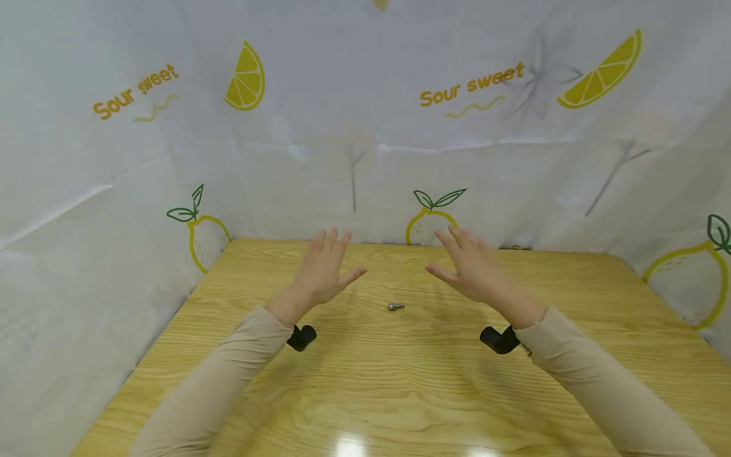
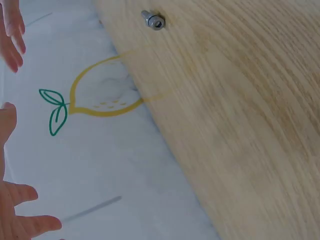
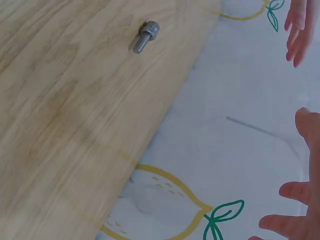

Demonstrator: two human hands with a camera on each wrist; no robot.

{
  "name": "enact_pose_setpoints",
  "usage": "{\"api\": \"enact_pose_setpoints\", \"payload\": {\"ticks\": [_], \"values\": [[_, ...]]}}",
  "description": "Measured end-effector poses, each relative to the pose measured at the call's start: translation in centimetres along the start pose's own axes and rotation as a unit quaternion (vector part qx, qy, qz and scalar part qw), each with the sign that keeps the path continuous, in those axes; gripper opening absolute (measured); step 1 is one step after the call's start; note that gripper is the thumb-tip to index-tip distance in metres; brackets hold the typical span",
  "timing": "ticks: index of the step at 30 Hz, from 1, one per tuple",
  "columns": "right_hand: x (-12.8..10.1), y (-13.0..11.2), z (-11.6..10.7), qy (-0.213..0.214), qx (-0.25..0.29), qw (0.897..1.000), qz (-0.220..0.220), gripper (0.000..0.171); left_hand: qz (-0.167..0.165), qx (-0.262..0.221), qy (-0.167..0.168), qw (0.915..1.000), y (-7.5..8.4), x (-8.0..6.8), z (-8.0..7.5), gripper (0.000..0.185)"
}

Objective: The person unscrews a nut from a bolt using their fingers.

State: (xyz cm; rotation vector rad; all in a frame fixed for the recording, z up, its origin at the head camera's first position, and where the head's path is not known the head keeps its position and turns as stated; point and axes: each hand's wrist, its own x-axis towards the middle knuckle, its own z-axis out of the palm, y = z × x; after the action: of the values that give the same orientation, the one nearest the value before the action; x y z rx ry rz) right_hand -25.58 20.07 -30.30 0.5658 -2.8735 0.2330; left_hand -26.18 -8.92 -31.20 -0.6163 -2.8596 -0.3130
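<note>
So on the far left there's a white curtain (image 1: 85, 254) with lemon drawings and "Sour sweet" printed on it, and it wraps around the back and right side of the wooden table (image 1: 400, 393) too. Moving in, the left hand (image 1: 322, 273) is raised above the table with its fingers straight and a bit spread, thumb sticking out toward the middle, holding nothing and touching nothing. There's a black camera mount (image 1: 301, 337) strapped under that wrist, and the sleeve is beige.

Right between the two hands, a little nearer the person than the palms, a small metal bolt (image 1: 396, 306) lies on its side on the tabletop, all by itself. Both wrist cameras catch it as well: from the left wrist you see the bolt (image 2: 153, 20) head-on with its socket hole, from the right wrist the bolt (image 3: 145, 36) shows its threaded shank and round head.

Then the right hand (image 1: 471, 271), same deal, fingers straight and relaxed, lifted off the table, empty. Neither hand is touching the bolt
</note>
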Motion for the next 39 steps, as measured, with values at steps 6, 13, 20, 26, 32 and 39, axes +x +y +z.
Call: {"api": "enact_pose_setpoints", "payload": {"ticks": [6,13,20,26,32,39], "values": [[-0.2,-0.8,1.5,-0.004,0.032,0.999,-0.032,0.070,0.020,0.004,-0.013,0.9997,0.8,-0.2,1.1,0.069],[-0.3,-1.0,3.5,-0.033,0.106,0.993,-0.035,0.059,0.038,-0.025,-0.045,0.9980,1.9,-0.5,2.6,0.059],[0.0,-1.0,5.2,-0.064,0.163,0.983,-0.050,0.048,0.040,-0.096,-0.086,0.9909,2.9,-0.4,3.9,0.048],[0.3,-1.1,6.5,-0.080,0.188,0.977,-0.064,0.037,0.030,-0.143,-0.108,0.9833,3.0,0.1,5.1,0.040],[0.4,-1.4,7.2,-0.105,0.230,0.966,-0.051,0.029,0.010,-0.204,-0.125,0.9709,3.1,0.7,6.1,0.036],[0.9,-1.5,8.3,-0.110,0.252,0.960,-0.052,0.026,-0.026,-0.244,-0.148,0.9580,3.3,1.4,6.9,0.033]]}}
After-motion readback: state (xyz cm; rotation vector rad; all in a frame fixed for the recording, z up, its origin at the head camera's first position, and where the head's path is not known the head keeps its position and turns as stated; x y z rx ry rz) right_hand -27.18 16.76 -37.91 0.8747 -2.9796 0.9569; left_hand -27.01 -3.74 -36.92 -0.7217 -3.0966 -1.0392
